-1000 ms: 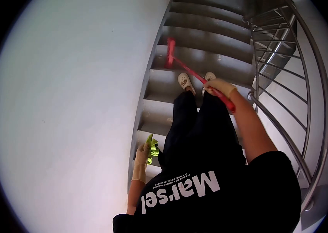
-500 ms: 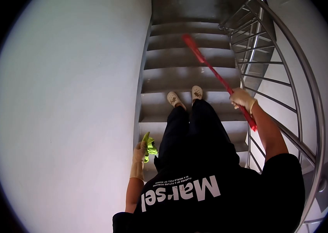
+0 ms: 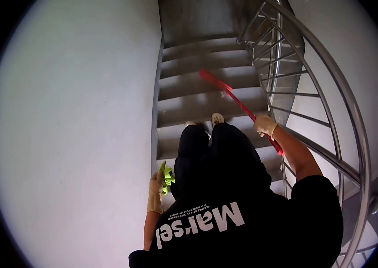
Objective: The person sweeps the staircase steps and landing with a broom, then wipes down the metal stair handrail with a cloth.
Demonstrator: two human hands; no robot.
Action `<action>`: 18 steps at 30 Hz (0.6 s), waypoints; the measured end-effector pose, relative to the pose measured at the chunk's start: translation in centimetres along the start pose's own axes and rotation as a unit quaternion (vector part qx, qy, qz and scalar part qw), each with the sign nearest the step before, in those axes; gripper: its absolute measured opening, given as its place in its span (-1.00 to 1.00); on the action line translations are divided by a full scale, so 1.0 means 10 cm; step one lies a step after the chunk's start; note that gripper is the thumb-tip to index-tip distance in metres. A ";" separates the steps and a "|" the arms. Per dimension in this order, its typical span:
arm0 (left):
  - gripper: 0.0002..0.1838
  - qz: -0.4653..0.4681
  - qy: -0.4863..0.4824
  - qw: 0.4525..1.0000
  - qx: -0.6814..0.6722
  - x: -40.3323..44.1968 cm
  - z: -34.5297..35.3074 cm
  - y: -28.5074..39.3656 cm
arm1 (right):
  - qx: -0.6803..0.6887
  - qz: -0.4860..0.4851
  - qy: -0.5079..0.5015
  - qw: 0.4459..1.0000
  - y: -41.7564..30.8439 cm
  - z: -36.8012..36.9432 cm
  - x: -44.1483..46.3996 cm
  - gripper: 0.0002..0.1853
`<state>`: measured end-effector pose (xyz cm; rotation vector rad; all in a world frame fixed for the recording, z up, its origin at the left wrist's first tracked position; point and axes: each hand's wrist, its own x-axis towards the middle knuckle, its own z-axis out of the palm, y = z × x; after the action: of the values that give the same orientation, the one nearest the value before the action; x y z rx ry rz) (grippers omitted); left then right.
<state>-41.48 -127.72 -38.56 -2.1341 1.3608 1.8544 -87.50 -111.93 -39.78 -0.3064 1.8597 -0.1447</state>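
My right hand (image 3: 266,126), in a pale rubber glove, is wrapped round the shaft of a red long-handled tool (image 3: 241,105). Its wider, longer head (image 3: 213,80) points up and left over the steps ahead of my feet, slightly blurred. The short end of the handle sticks out below my fist. Low on the left, beside the wall, my gloved left hand (image 3: 156,183) is closed on a crumpled lime-green cloth (image 3: 167,177). My pale clogs (image 3: 217,118) stand on a step below me, the left one mostly hidden by the trouser leg.
Grey stairs (image 3: 189,105) lead down to a dark landing (image 3: 198,20). A white wall (image 3: 72,134) runs along the left side. On the right, a curved metal handrail (image 3: 352,105) with several bars lies close to my right arm.
The red tool's head has come lower and a little left, and my right hand has shifted left. My legs have moved, the knees further over the clogs. The cloth stays in my left hand.
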 end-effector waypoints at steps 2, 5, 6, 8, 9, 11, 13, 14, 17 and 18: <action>-0.65 0.023 0.033 0.997 0.066 -0.07 0.07 0.13 | -0.074 0.004 0.053 0.996 -0.14 -0.08 -0.11 -0.86; -0.64 -0.006 0.019 1.000 0.022 0.05 0.09 0.08 | -0.113 -0.036 0.130 0.984 -0.06 -0.08 -0.09 -0.70; -0.64 -0.006 0.015 1.000 0.020 0.14 0.07 0.02 | -0.073 -0.009 0.149 0.986 -0.12 -0.10 -0.11 -0.65; -0.63 0.004 0.021 0.999 0.031 0.40 0.05 -0.07 | -0.018 0.010 0.148 0.989 -0.17 -0.13 0.03 -0.60; -0.63 0.000 0.018 0.999 0.045 0.40 0.10 0.14 | 0.012 0.007 0.132 0.991 -0.25 -0.16 0.08 -0.60; -0.64 -0.003 0.003 0.997 0.075 0.71 0.02 0.14 | -0.033 -0.045 0.114 0.992 -0.09 -0.10 0.53 -0.67; -0.66 -0.003 -0.003 0.996 0.093 1.05 -0.02 0.27 | -0.247 -0.096 0.126 0.956 -0.14 -0.07 0.90 -0.72; -0.66 0.019 -0.009 0.997 0.070 1.24 -0.09 0.24 | -0.453 -0.137 0.122 0.872 -0.20 -0.06 1.09 -0.77; -0.65 0.040 -0.019 0.996 0.075 1.75 -0.17 0.30 | -0.325 -0.031 0.135 0.935 -0.30 -0.10 1.70 -0.81; -0.64 0.033 -0.018 0.994 0.104 1.92 -0.22 0.30 | -0.320 0.009 0.097 0.942 -0.39 -0.11 1.87 -0.81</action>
<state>-42.91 -142.05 -51.84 -1.9689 1.5584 1.6777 -93.25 -121.02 -55.57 -0.7431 2.0662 0.4719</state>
